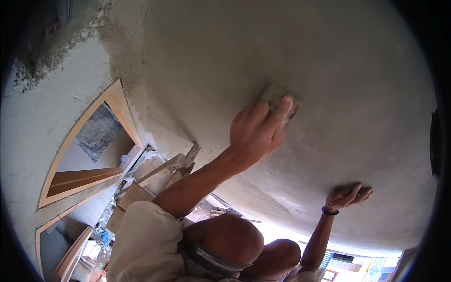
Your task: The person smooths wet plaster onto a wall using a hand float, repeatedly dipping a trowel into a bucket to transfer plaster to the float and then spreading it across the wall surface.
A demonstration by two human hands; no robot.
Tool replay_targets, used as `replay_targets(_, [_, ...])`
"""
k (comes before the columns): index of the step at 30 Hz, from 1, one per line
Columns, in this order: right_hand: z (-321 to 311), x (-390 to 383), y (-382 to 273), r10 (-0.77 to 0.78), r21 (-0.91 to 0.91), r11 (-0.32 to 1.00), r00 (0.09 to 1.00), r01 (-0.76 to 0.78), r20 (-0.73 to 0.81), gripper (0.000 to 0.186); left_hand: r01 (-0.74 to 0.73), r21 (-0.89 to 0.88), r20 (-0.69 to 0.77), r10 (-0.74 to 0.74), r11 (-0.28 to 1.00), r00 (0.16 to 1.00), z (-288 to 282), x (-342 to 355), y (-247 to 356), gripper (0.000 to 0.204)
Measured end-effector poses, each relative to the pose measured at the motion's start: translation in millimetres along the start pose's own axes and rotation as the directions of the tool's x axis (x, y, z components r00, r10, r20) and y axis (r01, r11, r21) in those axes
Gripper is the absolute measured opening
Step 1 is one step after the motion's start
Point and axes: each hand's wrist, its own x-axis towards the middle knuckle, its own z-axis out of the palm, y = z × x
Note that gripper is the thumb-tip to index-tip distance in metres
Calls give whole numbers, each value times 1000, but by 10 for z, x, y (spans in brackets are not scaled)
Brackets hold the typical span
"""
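Observation:
My left hand (256, 126) reaches up from the lower left and presses a small, greyish, sponge-like pad (276, 94) against the smooth plastered wall (347, 94). The fingers bend over the pad and hide part of it; its exact kind is hard to make out. Lower and to the right, my right hand (347, 196), with a dark bead bracelet (330, 211) at the wrist, leans on the same plaster. Its fingers are stretched out along the surface, and no tool shows in it.
My bent knees (230, 239) are at the bottom middle. Wooden planks (162, 170) stand close to my left forearm. A wood-framed opening (84, 136) cuts the pale wall at left, with a second frame (40, 249) below. Rough plaster edges (89, 33) run along the upper left.

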Motion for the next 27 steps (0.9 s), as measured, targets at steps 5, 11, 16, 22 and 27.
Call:
replay_targets(5, [17,-35,0,16,5,1000,1000,-16,-8,44,-44,61,7,44,997,999,-61,-358,-355,63])
replay_targets(11, [-4,-8,-42,17,20,1000,1000,-17,6,44,-20,48,-32,21,999,999,-86,233,-43,63])
replay_targets(16, [10,-17,-43,44,-7,999,999,-44,1,43,-170,163,55,163,972,985,-102,-427,-603,68])
replay_targets(22, [5,-51,-9,34,-11,999,999,-34,2,42,-44,47,-127,50,998,991,-53,446,-2,65])
replay_targets(27, [16,-13,-3,38,10,999,999,-38,-20,41,-194,175,42,190,965,981,95,-293,-140,61])
